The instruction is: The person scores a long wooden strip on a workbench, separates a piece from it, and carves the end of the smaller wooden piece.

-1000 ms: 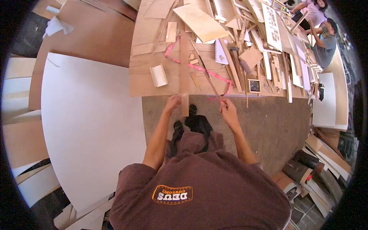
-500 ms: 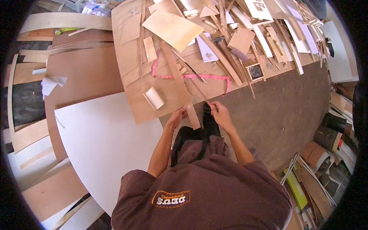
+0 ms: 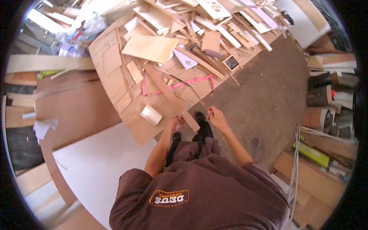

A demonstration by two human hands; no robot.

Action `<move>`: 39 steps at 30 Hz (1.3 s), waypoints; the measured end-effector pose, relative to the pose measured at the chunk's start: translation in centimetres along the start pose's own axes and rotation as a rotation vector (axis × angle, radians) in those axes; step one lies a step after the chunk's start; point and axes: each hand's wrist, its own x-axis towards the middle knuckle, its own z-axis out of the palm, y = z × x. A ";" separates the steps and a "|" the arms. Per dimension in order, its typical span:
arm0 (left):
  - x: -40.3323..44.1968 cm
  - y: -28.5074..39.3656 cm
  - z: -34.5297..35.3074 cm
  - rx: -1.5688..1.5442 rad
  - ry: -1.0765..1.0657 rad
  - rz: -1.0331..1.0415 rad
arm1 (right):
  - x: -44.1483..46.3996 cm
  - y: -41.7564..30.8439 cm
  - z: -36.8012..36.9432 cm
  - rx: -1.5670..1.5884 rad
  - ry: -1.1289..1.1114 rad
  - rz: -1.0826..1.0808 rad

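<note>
My left hand (image 3: 177, 122) is closed around the near part of a long flat wooden strip (image 3: 165, 89), whose short end piece sticks out past the table's edge. My right hand (image 3: 216, 116) pinches the near end of a thin wooden stick (image 3: 197, 95), which slants up and left over the table. A pink measuring tape (image 3: 199, 79) lies bent on the tabletop beyond both hands. Near the left hand, a small channel-shaped wooden piece (image 3: 151, 114) rests on the table (image 3: 132, 126). Farther back is a light rectangular board (image 3: 150, 47).
Wooden offcuts (image 3: 226, 34) are piled across the table's far side. A small framed dark piece (image 3: 231, 63) lies near its right edge. A large white sheet (image 3: 107, 161) is at the lower left; boards and rolls (image 3: 316, 117) are stacked at the right.
The view has turned, so the table now slants and sits farther left. Both hands keep their hold on the strip and the stick. The co-workers at upper right have left the view.
</note>
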 end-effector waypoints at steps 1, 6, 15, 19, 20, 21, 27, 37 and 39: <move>-0.1 -0.1 -0.1 -0.058 0.024 -0.001 | -1.2 0.1 0.7 0.044 -0.010 0.064; -0.8 -0.5 -1.8 -0.022 0.051 -0.060 | -7.1 1.8 6.4 0.150 0.095 0.209; -5.8 -0.5 -4.8 0.005 0.119 -0.032 | -11.0 1.0 15.1 0.017 0.255 0.337; -7.2 -0.3 -3.4 0.017 0.180 0.035 | -10.9 0.5 16.9 0.084 0.224 0.299; -7.5 0.0 -3.1 0.015 0.194 0.049 | -10.4 0.6 17.2 0.109 0.222 0.324; -7.4 -0.4 -4.1 0.018 0.210 0.046 | -10.8 -0.1 17.7 0.119 0.208 0.324; -6.0 -1.6 -4.8 0.094 0.212 0.032 | -10.3 2.1 19.8 0.174 0.199 0.380; -7.4 -5.6 -0.9 0.116 0.030 -0.065 | -15.7 5.2 11.7 0.355 -0.135 0.460; -6.9 -6.1 -0.2 0.064 0.033 -0.055 | -16.3 6.1 10.0 0.422 -0.158 0.532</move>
